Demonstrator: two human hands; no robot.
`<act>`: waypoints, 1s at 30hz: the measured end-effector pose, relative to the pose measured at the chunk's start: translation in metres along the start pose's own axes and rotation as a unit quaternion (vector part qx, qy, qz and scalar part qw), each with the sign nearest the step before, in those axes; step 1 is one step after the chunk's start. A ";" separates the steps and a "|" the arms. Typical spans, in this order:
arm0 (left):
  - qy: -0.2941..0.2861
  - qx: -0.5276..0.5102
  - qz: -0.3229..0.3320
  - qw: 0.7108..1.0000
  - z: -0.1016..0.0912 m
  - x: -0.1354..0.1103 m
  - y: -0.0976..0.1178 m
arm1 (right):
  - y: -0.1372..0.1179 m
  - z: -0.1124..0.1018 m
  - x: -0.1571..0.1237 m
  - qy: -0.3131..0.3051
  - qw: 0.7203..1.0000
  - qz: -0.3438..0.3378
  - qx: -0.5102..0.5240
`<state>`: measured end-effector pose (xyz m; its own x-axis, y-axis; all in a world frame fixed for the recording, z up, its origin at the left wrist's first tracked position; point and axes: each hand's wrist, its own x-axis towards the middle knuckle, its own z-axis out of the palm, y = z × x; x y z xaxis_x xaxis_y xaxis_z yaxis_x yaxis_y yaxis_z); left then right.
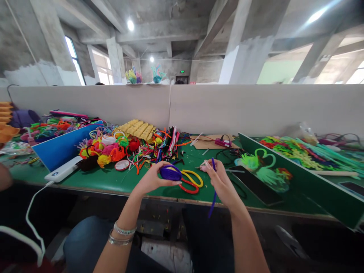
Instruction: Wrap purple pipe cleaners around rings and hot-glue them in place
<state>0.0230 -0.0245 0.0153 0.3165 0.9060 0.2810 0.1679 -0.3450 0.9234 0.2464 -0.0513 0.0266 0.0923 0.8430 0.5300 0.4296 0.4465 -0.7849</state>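
My left hand is closed round a rounded bundle of purple pipe cleaner, thumb below and fingers above. In my right hand is a small pink glue gun, its metal tip pointing left toward the bundle. A clear glue stick sticks out behind that hand. A loose purple pipe cleaner hangs down from the same fingers. Between the hands, scissors with one yellow and one red handle lie on the green table; their blades are hidden.
Colourful pipe-cleaner pieces are heaped at left by a blue board and a white power bank. At right lie a dark phone, a green swan figure and a green divider. A low wall stands behind.
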 end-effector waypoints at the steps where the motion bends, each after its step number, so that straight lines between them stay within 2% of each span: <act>1: 0.027 0.023 0.024 0.999 0.001 0.000 0.000 | 0.000 0.001 -0.002 -0.006 0.999 -0.005 -0.031; 6: 0.102 0.095 0.122 0.983 0.003 0.003 -0.007 | -0.011 0.011 -0.007 -0.005 0.992 -0.051 -0.113; 8: 0.103 0.128 0.152 0.975 0.003 0.004 -0.007 | -0.016 0.012 -0.007 -0.025 0.989 -0.074 -0.129; 11: 0.071 0.147 0.187 0.969 0.002 0.003 -0.005 | -0.020 0.011 -0.007 -0.059 0.979 -0.101 -0.166; 16: 0.047 0.145 0.194 0.969 0.000 0.001 -0.002 | -0.022 0.008 -0.008 -0.087 0.966 -0.128 -0.205; 20: 0.043 0.201 0.195 0.959 -0.002 0.001 -0.005 | -0.025 0.010 -0.008 -0.096 0.964 -0.161 -0.187; 30: 0.056 0.249 0.234 0.938 -0.002 0.003 -0.007 | -0.022 0.024 -0.010 -0.139 0.955 -0.189 -0.183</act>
<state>0.0205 -0.0188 0.0103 0.3684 0.6376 0.6766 0.4597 -0.7575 0.4636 0.2143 -0.0627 0.0311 -0.3507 0.7125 0.6077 0.6753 0.6420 -0.3630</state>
